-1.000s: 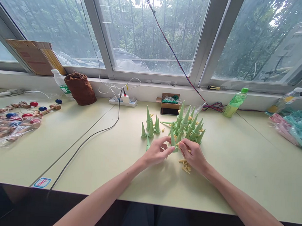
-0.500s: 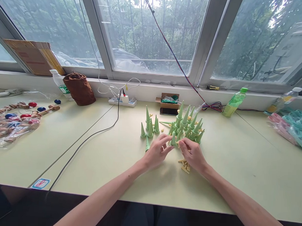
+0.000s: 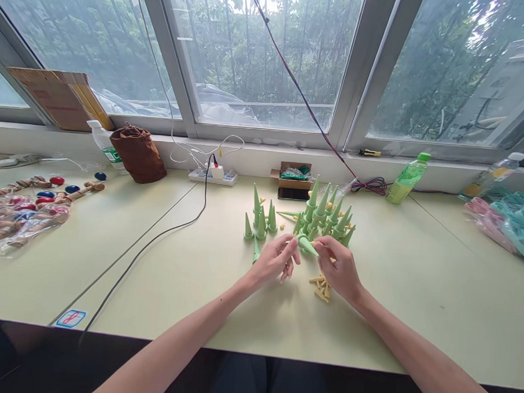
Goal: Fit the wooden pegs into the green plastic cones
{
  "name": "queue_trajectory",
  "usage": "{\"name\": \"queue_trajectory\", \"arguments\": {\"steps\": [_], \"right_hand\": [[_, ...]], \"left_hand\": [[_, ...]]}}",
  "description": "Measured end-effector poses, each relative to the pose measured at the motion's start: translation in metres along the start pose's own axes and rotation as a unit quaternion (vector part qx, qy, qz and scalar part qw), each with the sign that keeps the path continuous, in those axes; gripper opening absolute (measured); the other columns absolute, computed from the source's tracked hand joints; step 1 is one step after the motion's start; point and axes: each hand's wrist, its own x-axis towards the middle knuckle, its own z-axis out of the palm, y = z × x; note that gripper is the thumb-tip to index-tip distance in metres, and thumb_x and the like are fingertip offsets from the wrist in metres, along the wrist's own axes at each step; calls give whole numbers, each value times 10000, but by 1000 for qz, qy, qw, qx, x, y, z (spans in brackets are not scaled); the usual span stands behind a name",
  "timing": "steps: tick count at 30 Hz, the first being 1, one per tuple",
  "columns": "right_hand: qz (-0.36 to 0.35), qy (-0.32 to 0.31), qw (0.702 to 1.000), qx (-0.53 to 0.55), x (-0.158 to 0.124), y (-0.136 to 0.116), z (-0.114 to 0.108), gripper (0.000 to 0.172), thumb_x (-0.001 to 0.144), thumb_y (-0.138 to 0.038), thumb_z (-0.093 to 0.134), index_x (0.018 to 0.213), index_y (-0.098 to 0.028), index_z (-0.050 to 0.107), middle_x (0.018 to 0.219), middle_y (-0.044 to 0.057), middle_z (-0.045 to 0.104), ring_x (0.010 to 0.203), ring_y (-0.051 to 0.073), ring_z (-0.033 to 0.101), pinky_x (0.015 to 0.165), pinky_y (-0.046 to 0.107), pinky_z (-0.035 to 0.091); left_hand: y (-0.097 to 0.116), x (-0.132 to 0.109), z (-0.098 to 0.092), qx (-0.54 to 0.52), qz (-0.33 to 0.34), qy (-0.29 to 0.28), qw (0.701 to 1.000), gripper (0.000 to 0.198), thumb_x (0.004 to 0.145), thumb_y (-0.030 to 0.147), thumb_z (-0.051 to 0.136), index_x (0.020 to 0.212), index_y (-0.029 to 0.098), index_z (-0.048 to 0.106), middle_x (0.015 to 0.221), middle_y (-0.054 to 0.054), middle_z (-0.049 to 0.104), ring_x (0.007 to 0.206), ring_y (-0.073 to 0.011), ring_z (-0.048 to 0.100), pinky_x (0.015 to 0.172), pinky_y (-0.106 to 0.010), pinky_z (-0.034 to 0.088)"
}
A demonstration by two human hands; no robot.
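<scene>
My left hand [image 3: 279, 258] pinches a light green cone [image 3: 307, 245] by its wide base, with the lower fingers loosely curled. The cone is tilted, its tip pointing right and toward me. My right hand [image 3: 337, 266] is closed beside the cone, thumb and forefinger pinching a small yellow peg [image 3: 313, 243] against its side; the fingers mostly hide the peg. Just below the right hand lies a small pile of yellow pegs [image 3: 322, 287]. Behind both hands a cluster of green cones [image 3: 321, 209] stands upright, some with yellow pieces on them. Several more green cones [image 3: 261, 225] are to the left.
A small cardboard box [image 3: 294, 183] and a green-capped bottle [image 3: 408, 178] stand at the back. A black cable [image 3: 156, 236] crosses the table from a power strip [image 3: 228, 179]. Wooden toys with balls [image 3: 27, 212] lie far left, bagged pink and teal items [image 3: 513, 219] far right.
The green cone in my left hand has tipped from upright to pointing right and toward me. My right hand has shifted slightly right, staying at the cone.
</scene>
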Motion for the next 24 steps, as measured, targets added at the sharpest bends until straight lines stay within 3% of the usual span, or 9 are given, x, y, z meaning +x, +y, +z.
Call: {"name": "queue_trajectory", "arguments": {"steps": [6,14,20,24], "right_hand": [[-53,-23,997,-45,2,-1,1,207,1008,-303,469,886,-190,592,763,12,599,594,126,509,569,248,410],[-17,-53,998,-42,0,2,3,226,1010,-330,468,887,-187,593,725,5,594,609,136,527,581,249,409],[5,-74,996,-49,0,5,4,291,1015,-352,433,793,-193,534,624,-29,473,536,121,412,526,247,342],[6,-85,995,-45,0,5,4,340,1020,-367,410,729,-203,471,591,-46,388,512,113,338,503,249,300]], "left_hand": [[7,0,0,-69,-41,-21,997,463,869,590,601,980,143,544,659,11,592,394,-75,514,365,-193,382],[8,-2,-1,-36,-23,-5,999,463,854,540,649,1057,132,567,635,35,550,382,-63,493,386,-198,365],[2,-5,-3,58,6,-8,998,460,913,467,595,1249,164,510,619,58,489,428,-75,490,413,-197,383],[1,-7,-3,149,55,-4,987,405,938,401,563,1276,184,513,675,30,521,527,-96,524,493,-217,456]]}}
